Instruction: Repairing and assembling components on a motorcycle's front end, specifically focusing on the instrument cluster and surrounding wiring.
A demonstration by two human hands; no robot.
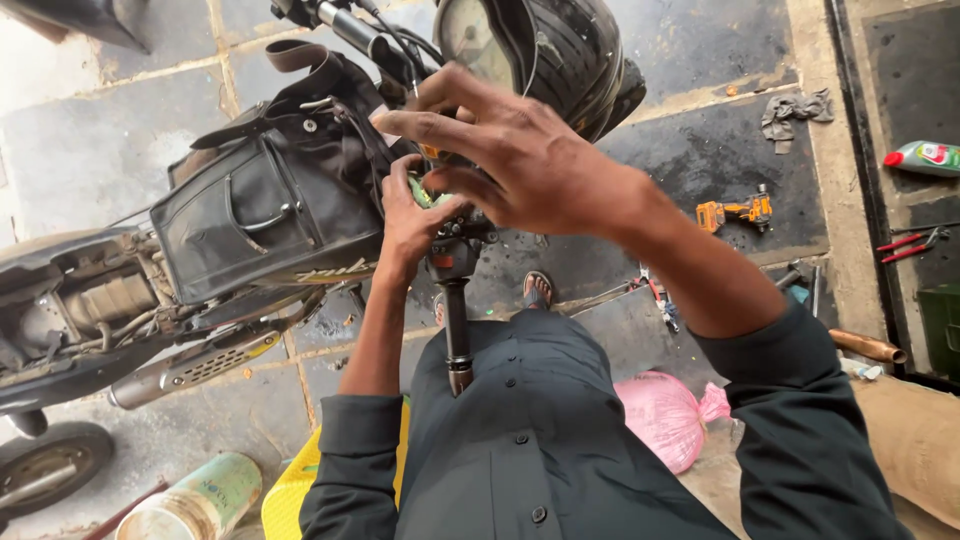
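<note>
A motorcycle stands before me with a black tank bag (255, 215) and a round speedometer (470, 40) at the handlebar. My left hand (412, 215) grips the switch housing (455, 250) on the right handlebar, with a small green part under its fingers. My right hand (510, 150) reaches over it, fingers spread and curled down onto the same spot. The black handlebar grip (457, 335) points toward my body. What the right fingertips touch is hidden.
An orange cordless drill (735, 212) lies on the dark floor to the right, with red-handled pliers (905, 245), a rag (795, 110) and a green bottle (925, 157) farther right. A pink bag (665, 415) and a green tin (195, 500) sit near my legs.
</note>
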